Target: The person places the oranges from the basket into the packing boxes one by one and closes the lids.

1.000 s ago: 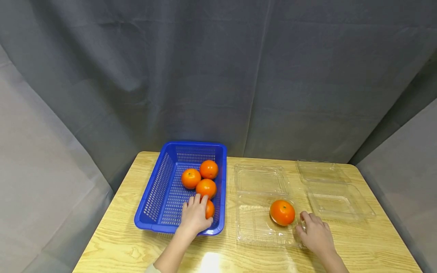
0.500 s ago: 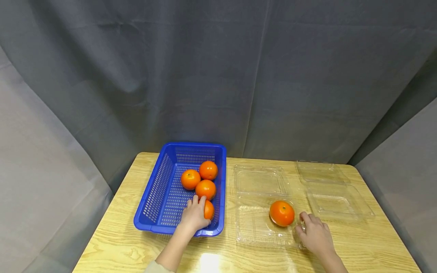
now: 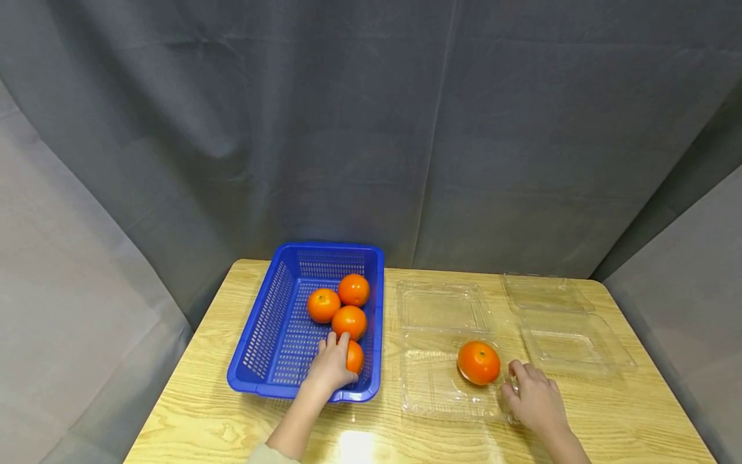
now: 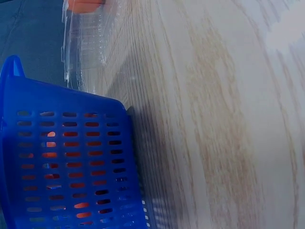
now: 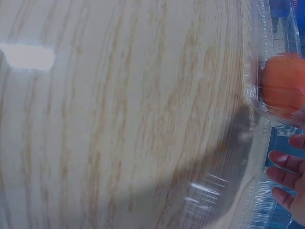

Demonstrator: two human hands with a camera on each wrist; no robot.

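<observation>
In the head view, my left hand (image 3: pixel 330 368) reaches into the blue basket (image 3: pixel 250 364) at its near right corner. Its fingers and thumb curve round an orange (image 3: pixel 355 357), which they partly cover. Several other oranges lie beyond it in the basket, the closest being one orange (image 3: pixel 349 322) just past my fingertips. My right hand (image 3: pixel 536 396) hovers by the right edge of an opened clear plastic container (image 3: pixel 426 380), fingers loosely bent and nothing held. One orange (image 3: pixel 478 363) sits in that container's near half. The right wrist view shows the fingers (image 5: pixel 285 176) apart from the container's corner.
A second opened clear plastic container (image 3: pixel 570 341) lies at the right of the wooden table (image 3: pixel 197 419). Behind the table hangs a dark grey curtain (image 3: pixel 348 129), with paler cloth at both sides. The basket's slotted wall (image 4: pixel 71 157) fills the lower left of the left wrist view.
</observation>
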